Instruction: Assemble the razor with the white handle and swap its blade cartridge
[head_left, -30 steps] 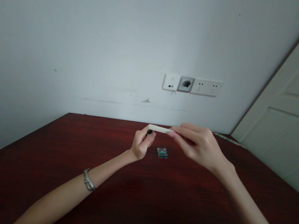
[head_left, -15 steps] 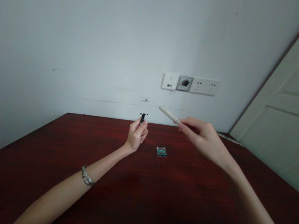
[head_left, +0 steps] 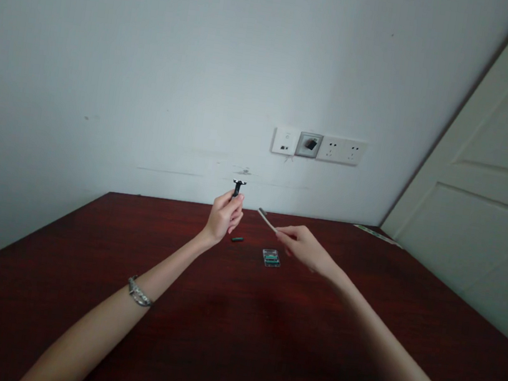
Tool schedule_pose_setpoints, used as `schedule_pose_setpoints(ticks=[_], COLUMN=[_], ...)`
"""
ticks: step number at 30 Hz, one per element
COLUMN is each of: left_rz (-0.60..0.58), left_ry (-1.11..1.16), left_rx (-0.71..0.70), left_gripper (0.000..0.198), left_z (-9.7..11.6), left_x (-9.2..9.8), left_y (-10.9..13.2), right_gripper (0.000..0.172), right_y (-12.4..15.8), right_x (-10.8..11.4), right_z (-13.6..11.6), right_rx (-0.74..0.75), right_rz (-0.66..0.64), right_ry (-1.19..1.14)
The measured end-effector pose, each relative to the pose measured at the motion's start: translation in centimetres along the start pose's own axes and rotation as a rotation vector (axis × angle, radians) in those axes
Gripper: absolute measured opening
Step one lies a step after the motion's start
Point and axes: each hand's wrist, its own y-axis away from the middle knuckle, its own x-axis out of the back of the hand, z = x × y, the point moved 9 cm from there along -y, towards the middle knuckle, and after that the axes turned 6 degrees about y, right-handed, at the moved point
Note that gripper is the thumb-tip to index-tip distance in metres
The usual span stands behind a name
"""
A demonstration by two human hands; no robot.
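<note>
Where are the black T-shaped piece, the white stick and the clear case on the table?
black T-shaped piece (head_left: 237,187): head view, upper stem just under the crossbar.
white stick (head_left: 267,220): head view, middle of the exposed shaft.
clear case (head_left: 271,257): head view, centre of its greenish top.

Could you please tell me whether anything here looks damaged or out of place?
One plate in the wall socket row is grey with a dark middle, unlike its white neighbours; whether it is broken, I cannot tell. Dark scuffs mark the wall below it. A small dark piece lies loose on the table near the left hand.
</note>
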Motion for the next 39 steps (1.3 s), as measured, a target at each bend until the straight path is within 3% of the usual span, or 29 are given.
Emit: schedule_pose_setpoints(ticks=[4, 7, 14, 27, 39], left_rz=[-0.033, -0.047, -0.056, -0.071, -0.065], left_ry=[-0.014, -0.010, -0.016, -0.032, -0.038], left_rx=[0.026, 0.029, 0.037, 0.053, 0.067], left_gripper=[0.038, 0.037, 0.037, 0.036, 0.037], left_z=[0.0, 0.2, 0.5, 0.0, -0.6], left_x=[-0.4, -0.7, -0.8, -0.8, -0.6], left_y=[0.3, 0.5, 0.7, 0.8, 0.7], right_gripper=[0.028, 0.021, 0.020, 0.029, 0.031], right_y=[0.4, 0.8, 1.8, 1.7, 1.7], right_x=[-4.0, -5.4, -6.9, -10.0, -11.1], right_z=[2.5, 3.1, 2.9, 2.6, 1.9], right_rx=[-0.103, -0.122, -0.166, -0.170, -0.119], right_rz=[-0.055, -0.050, -0.055, -0.074, -0.072], right_ry=[0.067, 0.255, 0.565, 0.755, 0.831])
